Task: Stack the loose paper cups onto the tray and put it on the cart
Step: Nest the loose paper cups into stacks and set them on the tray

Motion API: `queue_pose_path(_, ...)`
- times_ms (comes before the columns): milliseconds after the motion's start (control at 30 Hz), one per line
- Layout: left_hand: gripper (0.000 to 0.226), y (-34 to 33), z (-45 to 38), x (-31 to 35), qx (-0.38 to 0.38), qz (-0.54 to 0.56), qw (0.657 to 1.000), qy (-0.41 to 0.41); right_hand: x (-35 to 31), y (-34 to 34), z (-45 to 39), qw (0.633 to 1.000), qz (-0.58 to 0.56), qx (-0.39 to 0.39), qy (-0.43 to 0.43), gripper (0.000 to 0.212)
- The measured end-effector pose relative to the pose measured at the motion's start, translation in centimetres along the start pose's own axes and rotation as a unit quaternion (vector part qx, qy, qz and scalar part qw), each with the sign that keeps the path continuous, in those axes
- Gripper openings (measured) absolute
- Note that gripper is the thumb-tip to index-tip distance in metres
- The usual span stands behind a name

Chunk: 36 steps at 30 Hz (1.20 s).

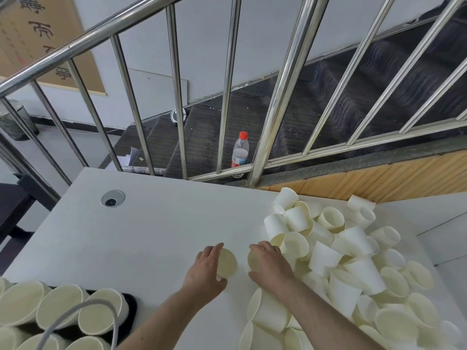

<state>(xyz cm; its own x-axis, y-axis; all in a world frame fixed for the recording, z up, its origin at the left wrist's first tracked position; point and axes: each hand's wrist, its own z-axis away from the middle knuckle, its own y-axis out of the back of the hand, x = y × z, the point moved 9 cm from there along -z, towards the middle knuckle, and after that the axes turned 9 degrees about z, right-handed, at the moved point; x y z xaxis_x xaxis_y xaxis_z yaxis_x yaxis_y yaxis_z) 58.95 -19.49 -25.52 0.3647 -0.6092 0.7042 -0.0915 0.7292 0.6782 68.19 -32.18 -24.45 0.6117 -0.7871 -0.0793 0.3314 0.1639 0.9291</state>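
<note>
I've got each hand wrapped round its own paper cup, left hand (206, 267) and right hand (269, 265), just beside the loose cup pile (353, 261) on the bench (151, 223).

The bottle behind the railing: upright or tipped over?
Upright. The bottle stands on the stair with its red cap at the top.

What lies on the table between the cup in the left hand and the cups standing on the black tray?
Nothing: the head view shows bare white table between the left hand's cup and the tray's cups.
</note>
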Motion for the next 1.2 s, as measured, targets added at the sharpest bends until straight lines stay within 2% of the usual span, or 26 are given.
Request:
queue_pose_path(200,0.081,0.7,0.5,0.3,0.010,0.004,1.000,-0.009,-0.8,1.5,1.1,0.998,-0.036,0.047,0.001,0.063)
queue_pose_path(467,0.070,2.7,4.1,1.5,0.056,0.041,0.997,-0.033,-2.5,3.8,5.5,0.994,-0.047,0.099,0.008,0.063)
queue_pose_path(833,0.073,6.4,17.1,2.0,0.130,0.074,0.987,-0.054,-8.7,3.6,16.9,0.983,-0.067,0.165,0.048,0.061)
queue_pose_path(1200,0.074,12.3,29.2,-3.9,0.186,0.052,0.981,-0.022,-20.3,0.9,23.8,0.982,-0.065,0.131,0.115,0.063)
